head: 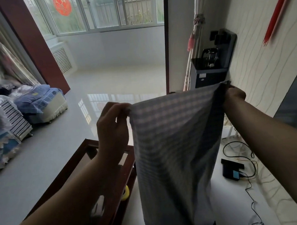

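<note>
A: Where is the cloth, and who has it?

B: The checked cloth (174, 146) hangs from the middle of the frame down to the bottom edge, held up in the air by the person's two hands. The left hand (112, 126) has one top corner at centre frame. The right hand (235, 95) has the other, higher and further right, close to the wall.

A: How firm is the hold?

B: Both are narrow pinches. On the left, the thumb presses against curled fingers with the fabric bunched between them. On the right, the fingers are mostly hidden behind the cloth, but the corner plainly gathers into that hand.

A: Which way does the cloth lie from the grip?

B: Straight down. The top edge is stretched between the hands and rises a little toward the right. The long axis drops from that edge to the bottom of the frame, where the lower end runs out of view. Nothing supports it from below.

A: Which hand is nearer?

B: The left looks closer to the camera; the right is reached out farther. If a fold comes next, the right corner probably has the longer way to travel. The dark wooden table (89, 142) sits just left of the hanging cloth, and a black box with cables (231, 169) lies at lower right, so the loose end could brush either.
</note>
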